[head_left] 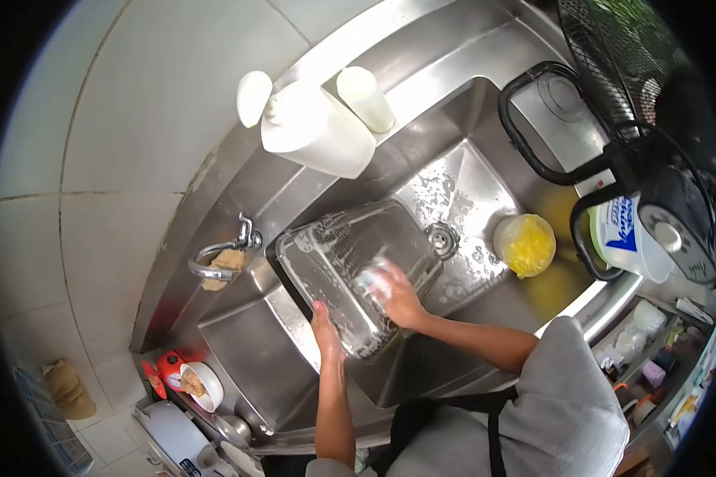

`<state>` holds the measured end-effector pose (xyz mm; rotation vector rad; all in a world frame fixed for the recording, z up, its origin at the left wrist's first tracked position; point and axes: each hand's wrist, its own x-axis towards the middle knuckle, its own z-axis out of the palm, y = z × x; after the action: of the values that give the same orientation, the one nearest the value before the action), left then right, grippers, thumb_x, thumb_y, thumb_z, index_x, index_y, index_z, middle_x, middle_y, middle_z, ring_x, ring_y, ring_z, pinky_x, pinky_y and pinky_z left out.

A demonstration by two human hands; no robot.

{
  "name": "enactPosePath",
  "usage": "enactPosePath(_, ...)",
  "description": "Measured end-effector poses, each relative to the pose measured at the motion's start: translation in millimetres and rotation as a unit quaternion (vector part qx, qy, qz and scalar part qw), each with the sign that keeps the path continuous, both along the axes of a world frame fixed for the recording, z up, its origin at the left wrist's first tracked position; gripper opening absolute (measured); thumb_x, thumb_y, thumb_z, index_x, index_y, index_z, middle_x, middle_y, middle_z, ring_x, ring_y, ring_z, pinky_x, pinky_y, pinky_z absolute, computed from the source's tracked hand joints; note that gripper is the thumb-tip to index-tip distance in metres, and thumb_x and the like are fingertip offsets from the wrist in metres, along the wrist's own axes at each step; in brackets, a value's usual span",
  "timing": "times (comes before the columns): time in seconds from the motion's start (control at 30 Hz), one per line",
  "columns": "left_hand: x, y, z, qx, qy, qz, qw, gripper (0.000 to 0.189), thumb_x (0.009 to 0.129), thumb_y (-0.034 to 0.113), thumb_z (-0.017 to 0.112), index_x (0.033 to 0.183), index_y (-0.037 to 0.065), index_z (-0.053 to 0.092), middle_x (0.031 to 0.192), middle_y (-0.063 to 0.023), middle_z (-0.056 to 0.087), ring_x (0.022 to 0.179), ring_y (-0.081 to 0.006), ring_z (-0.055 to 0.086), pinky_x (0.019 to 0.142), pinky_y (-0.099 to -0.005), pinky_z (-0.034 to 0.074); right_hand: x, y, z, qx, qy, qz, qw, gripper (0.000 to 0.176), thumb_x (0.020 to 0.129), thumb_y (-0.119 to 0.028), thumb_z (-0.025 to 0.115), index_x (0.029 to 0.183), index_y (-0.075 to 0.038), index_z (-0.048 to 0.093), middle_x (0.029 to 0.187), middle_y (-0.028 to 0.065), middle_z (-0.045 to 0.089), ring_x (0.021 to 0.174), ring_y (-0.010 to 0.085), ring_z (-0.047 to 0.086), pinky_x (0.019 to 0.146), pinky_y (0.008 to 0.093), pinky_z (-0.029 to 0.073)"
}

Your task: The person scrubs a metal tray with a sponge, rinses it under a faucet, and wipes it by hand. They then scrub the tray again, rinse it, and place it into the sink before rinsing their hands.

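A rectangular metal-looking baking pan [338, 246], streaked with suds, rests tilted across the sink [422, 171] and its divider. My left hand [326, 330] grips the pan's near left rim, thumb on top, with the fingers hidden beneath. On the pan's soapy inner face, my right hand [398, 300] is closed around a whitish, foam-covered sponge [371, 280]. Motion blur and foam hide the sponge's exact shape. Just beyond the pan lies the drain [441, 240]. A round tub with yellow contents [527, 245] stands in the basin to the right.
The faucet [235, 250] rises at the left, beside a second basin [250, 358]. A white jug [318, 131] and a white bottle [366, 99] stand on the far ledge. A black-handled appliance [668, 230] overhangs the right side. A white bowl [205, 387] sits lower left.
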<state>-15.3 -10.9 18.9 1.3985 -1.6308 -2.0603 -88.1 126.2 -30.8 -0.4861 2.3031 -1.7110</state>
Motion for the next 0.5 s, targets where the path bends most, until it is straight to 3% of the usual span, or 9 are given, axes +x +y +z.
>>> enactPosePath(0.07, 1.4, 1.6, 1.4, 0.018, 0.016, -0.005, 1.0, 0.048, 0.089, 0.045, 0.039, 0.107, 0.003, 0.05, 0.094, -0.0051, 0.055, 0.082, -0.0157, 0.053, 0.075, -0.0298, 0.044, -6.2, 3.6, -1.7, -0.006, 0.054, 0.035, 0.998, 0.032, 0.082, -0.018, 0.052, 0.114, -0.012, 0.052, 0.12, 0.0164, 0.045, 0.111, 0.0314, 0.044, 0.096, 0.038, 0.032)
enactPosePath(0.13, 7.3, 4.0, -0.6, 0.048, 0.015, 0.063, 0.997, 0.045, 0.09, 0.044, 0.038, 0.106, 0.004, 0.05, 0.093, -0.0051, 0.055, 0.083, -0.0167, 0.054, 0.074, -0.0303, 0.044, -28.1, 18.3, -76.2, 0.059, 0.036, 0.015, 0.998, 0.033, 0.084, -0.021, 0.05, 0.115, -0.012, 0.051, 0.119, 0.0152, 0.046, 0.112, 0.0294, 0.043, 0.097, 0.036, 0.032)
enactPosePath(0.2, 3.7, 2.6, -4.1, 0.052, 0.01, 0.073, 0.996, 0.043, 0.09, 0.043, 0.038, 0.106, 0.004, 0.049, 0.091, -0.0051, 0.055, 0.078, -0.017, 0.054, 0.07, -0.0301, 0.045, -77.6, 65.4, -138.3, 0.015, -0.369, 0.169, 0.914, 0.036, 0.085, -0.027, 0.045, 0.116, -0.009, 0.05, 0.118, 0.0157, 0.048, 0.112, 0.0284, 0.044, 0.096, 0.0369, 0.033)
enactPosePath(0.27, 1.8, 2.2, -4.8, 0.055, 0.003, 0.086, 0.995, 0.042, 0.091, 0.041, 0.037, 0.106, 0.005, 0.049, 0.088, -0.0051, 0.056, 0.073, -0.0174, 0.055, 0.065, -0.03, 0.046, -64.1, 77.5, -165.6, 0.25, -0.086, -0.038, 0.964, 0.041, 0.086, -0.034, 0.042, 0.114, -0.006, 0.051, 0.118, 0.0151, 0.048, 0.111, 0.0287, 0.044, 0.094, 0.0382, 0.035)
enactPosePath(0.3, -1.6, 1.9, -3.6, 0.063, 0.024, 0.085, 0.994, 0.04, 0.091, 0.041, 0.037, 0.105, 0.005, 0.049, 0.083, -0.0048, 0.055, 0.066, -0.0174, 0.054, 0.058, -0.0297, 0.046, -61.7, 72.2, -166.9, 0.245, -0.072, -0.036, 0.966, 0.042, 0.086, -0.035, 0.041, 0.113, -0.004, 0.051, 0.118, 0.0153, 0.048, 0.11, 0.0287, 0.044, 0.093, 0.0386, 0.035)
enactPosePath(0.33, 1.1, 6.9, -0.3, 0.076, 0.037, 0.083, 0.993, 0.039, 0.091, 0.041, 0.036, 0.103, 0.006, 0.05, 0.077, -0.0045, 0.054, 0.059, -0.0173, 0.053, 0.051, -0.0294, 0.045, -47.5, 63.8, -154.7, 0.244, -0.065, -0.033, 0.967, 0.043, 0.087, -0.036, 0.04, 0.112, -0.003, 0.052, 0.118, 0.0156, 0.048, 0.109, 0.0287, 0.045, 0.093, 0.0391, 0.035)
enactPosePath(0.37, -9.6, 16.3, 10.3, 0.078, 0.04, 0.123, 0.989, 0.039, 0.091, 0.04, 0.035, 0.104, 0.005, 0.05, 0.077, -0.0048, 0.055, 0.058, -0.0183, 0.053, 0.051, -0.0301, 0.045, -35.6, 58.3, -72.1, 0.191, -0.094, -0.043, 0.976, 0.042, 0.087, -0.035, 0.04, 0.108, 0.0, 0.052, 0.116, 0.0165, 0.049, 0.109, 0.03, 0.044, 0.093, 0.0403, 0.033)
enactPosePath(0.4, -12.5, 15.2, 3.9, 0.085, 0.051, 0.115, 0.988, 0.039, 0.091, 0.04, 0.035, 0.104, 0.005, 0.05, 0.077, -0.0048, 0.055, 0.058, -0.0183, 0.053, 0.051, -0.0301, 0.045, -16.9, 36.2, -68.0, 0.204, -0.054, -0.148, 0.966, 0.038, 0.086, -0.031, 0.043, 0.105, 0.0, 0.053, 0.113, 0.0192, 0.05, 0.107, 0.0331, 0.044, 0.093, 0.0422, 0.031)
enactPosePath(0.5, -19.9, 5.4, -13.2, 0.044, 0.067, 0.118, 0.99, 0.047, 0.092, 0.04, 0.032, 0.111, 0.0, 0.048, 0.097, -0.0092, 0.057, 0.08, -0.0197, 0.056, 0.069, -0.0315, 0.046, 22.7, 10.6, 33.3, 0.095, 0.0, -0.169, 0.981, 0.035, 0.083, -0.023, 0.05, 0.11, -0.002, 0.05, 0.118, 0.0224, 0.044, 0.111, 0.0373, 0.038, 0.095, 0.0434, 0.027)
